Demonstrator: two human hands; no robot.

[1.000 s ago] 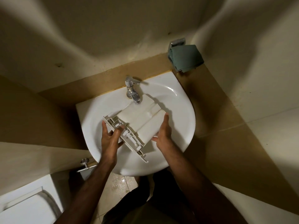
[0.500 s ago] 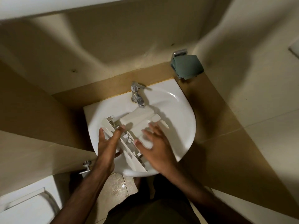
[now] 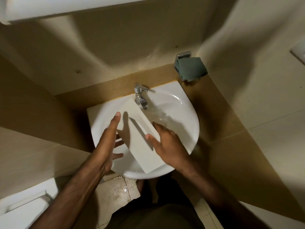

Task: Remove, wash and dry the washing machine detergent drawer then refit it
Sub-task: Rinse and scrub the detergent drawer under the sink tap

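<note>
A head-worn camera looks down into a dim bathroom corner. Largest, filling the view from 9 to 3 o'clock, are cream walls with a brown tiled band. At the centre sits a white sink [image 3: 186, 126], rounded at the front and fixed into the corner. At 7 o'clock part of a white toilet [image 3: 24, 210] shows, and the floor [image 3: 118, 189] under the sink at 6 o'clock looks wet. The drawer [image 3: 142, 141], a long white plastic piece, lies slantwise across the sink, smooth plain side up, one end under the tap [image 3: 140, 96] at 12 o'clock and the other end past the front rim at 6 o'clock. Water appears to run from the tap and spread in the bowl at 2 o'clock, just beside the drawer. The left hand [image 3: 107, 144] holds the drawer's 9 o'clock edge, thumb on top and fingers reaching beneath. The right hand [image 3: 166, 144] rests on the 3 o'clock edge with fingers straight and spread, pressing rather than gripping. A green cloth [image 3: 191, 68] hangs on a metal holder at 1 o'clock, well apart from the hands. Judging from this, the drawer is already removed and washing is under way; drying and refitting are still to do.
</note>
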